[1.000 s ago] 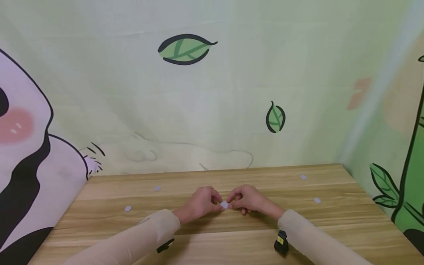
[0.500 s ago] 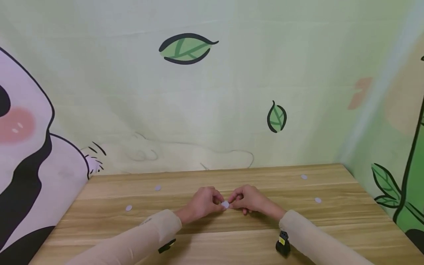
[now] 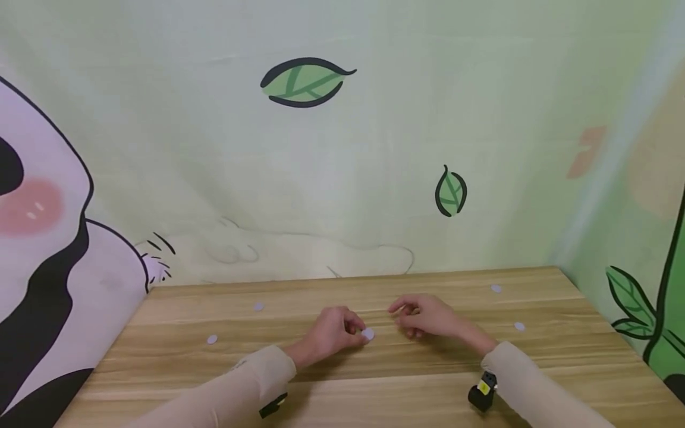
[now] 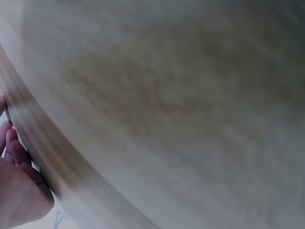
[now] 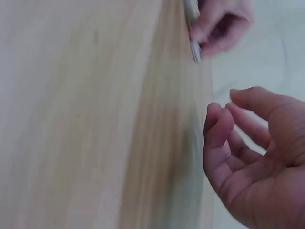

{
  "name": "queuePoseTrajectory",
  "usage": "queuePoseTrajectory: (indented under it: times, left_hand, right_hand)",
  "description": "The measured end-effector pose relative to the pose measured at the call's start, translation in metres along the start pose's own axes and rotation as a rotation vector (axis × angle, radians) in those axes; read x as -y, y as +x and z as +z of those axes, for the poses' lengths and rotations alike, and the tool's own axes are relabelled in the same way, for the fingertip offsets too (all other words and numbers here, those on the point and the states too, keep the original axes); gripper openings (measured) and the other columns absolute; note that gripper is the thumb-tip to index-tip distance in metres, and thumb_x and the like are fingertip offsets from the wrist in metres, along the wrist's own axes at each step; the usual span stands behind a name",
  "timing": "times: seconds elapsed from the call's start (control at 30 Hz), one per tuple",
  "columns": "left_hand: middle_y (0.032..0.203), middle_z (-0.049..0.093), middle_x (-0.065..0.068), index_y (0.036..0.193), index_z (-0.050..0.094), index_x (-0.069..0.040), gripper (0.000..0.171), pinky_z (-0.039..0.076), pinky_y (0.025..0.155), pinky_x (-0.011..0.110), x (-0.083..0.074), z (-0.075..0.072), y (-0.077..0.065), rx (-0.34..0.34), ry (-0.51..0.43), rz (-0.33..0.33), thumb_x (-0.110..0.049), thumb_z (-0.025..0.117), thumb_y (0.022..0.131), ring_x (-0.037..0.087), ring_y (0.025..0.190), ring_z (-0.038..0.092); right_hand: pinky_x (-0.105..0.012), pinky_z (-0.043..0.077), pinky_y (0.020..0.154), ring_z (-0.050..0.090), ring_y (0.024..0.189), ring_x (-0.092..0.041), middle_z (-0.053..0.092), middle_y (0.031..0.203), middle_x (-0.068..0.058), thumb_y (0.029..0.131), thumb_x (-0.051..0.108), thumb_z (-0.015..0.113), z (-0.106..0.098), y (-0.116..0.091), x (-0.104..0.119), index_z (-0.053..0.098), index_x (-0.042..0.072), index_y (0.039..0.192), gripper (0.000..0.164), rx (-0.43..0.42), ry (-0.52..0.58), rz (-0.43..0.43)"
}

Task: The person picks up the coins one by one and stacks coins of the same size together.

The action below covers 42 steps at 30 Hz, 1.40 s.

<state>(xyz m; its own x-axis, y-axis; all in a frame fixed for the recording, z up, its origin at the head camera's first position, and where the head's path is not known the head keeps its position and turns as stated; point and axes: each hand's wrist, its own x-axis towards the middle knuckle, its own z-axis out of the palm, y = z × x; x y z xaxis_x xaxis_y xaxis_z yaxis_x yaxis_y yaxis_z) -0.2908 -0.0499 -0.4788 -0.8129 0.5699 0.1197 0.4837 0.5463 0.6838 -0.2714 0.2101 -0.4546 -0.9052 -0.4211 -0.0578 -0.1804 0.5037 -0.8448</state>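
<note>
Between thumb and fingers, my left hand (image 3: 333, 333) pinches a small pale round disc (image 3: 368, 334) near the middle of the wooden table. In the right wrist view that disc (image 5: 195, 51) appears nearly edge-on beyond my right hand (image 5: 259, 157). My right hand (image 3: 428, 315) is apart from the disc, off to its right, with loosely bent fingers and nothing between them. Only part of my left hand (image 4: 21, 191) shows at the left edge of the left wrist view, where the disc is hard to make out.
Similar pale discs lie flat on the wooden table (image 3: 332, 398): a near-left disc (image 3: 212, 339), a far-left disc (image 3: 258, 307), a far-right disc (image 3: 496, 288) and a near-right disc (image 3: 519, 326). A printed cloth wall (image 3: 342, 178) rises behind the table.
My right hand has let go of the disc's right side and moved away to the right. The left hand keeps hold of the disc in about the same place.
</note>
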Motion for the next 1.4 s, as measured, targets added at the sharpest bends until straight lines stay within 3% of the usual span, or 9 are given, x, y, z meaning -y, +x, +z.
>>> queuePoseTrajectory:
  times: [0.23,0.53,0.77,1.07,1.4]
  left_hand:
    - [0.072,0.059,-0.005,0.087,0.078,-0.006,0.015,0.044,0.062,0.021,-0.001,-0.003,0.002,-0.019,-0.016,0.003,-0.014,0.088,0.079,0.006,0.069,0.051]
    - [0.075,0.061,-0.002,0.087,0.079,-0.007,0.016,0.044,0.063,0.021,0.0,-0.002,0.002,-0.019,-0.015,-0.007,-0.016,0.089,0.079,0.006,0.069,0.051]
    - [0.074,0.059,-0.004,0.086,0.078,-0.006,0.016,0.044,0.064,0.021,-0.001,-0.001,0.003,-0.009,-0.019,-0.011,-0.016,0.089,0.078,0.006,0.069,0.051]
    - [0.074,0.059,-0.005,0.087,0.078,-0.006,0.016,0.045,0.064,0.021,-0.002,-0.001,0.003,-0.001,-0.029,-0.021,-0.014,0.089,0.079,0.006,0.07,0.052]
    - [0.079,0.062,0.002,0.094,0.079,-0.005,0.019,0.045,0.065,0.022,0.0,-0.002,0.003,0.003,-0.022,0.017,-0.013,0.088,0.08,0.01,0.073,0.054]
  right_hand:
    - [-0.031,0.055,0.074,0.065,0.088,-0.019,0.069,0.103,-0.009,0.1,0.015,0.065,-0.046,-0.013,-0.011,0.067,0.002,0.125,0.028,-0.073,-0.167,-0.073]
    - [-0.034,0.052,0.086,0.063,0.096,-0.017,0.07,0.106,-0.002,0.101,0.022,0.065,-0.09,-0.025,-0.022,0.07,0.005,0.122,0.027,-0.174,-0.3,-0.039]
    - [-0.031,0.053,0.084,0.064,0.097,-0.019,0.072,0.106,-0.004,0.1,0.018,0.067,-0.117,-0.034,-0.037,0.072,0.005,0.117,0.023,-0.235,-0.359,-0.054]
    - [-0.033,0.053,0.084,0.065,0.1,-0.024,0.072,0.11,-0.014,0.1,0.013,0.065,-0.138,-0.042,-0.059,0.071,0.001,0.118,0.023,-0.272,-0.385,-0.03]
    - [-0.032,0.053,0.081,0.067,0.099,-0.027,0.072,0.105,-0.01,0.099,0.014,0.066,-0.161,-0.05,-0.073,0.071,0.001,0.119,0.024,-0.306,-0.414,0.022]
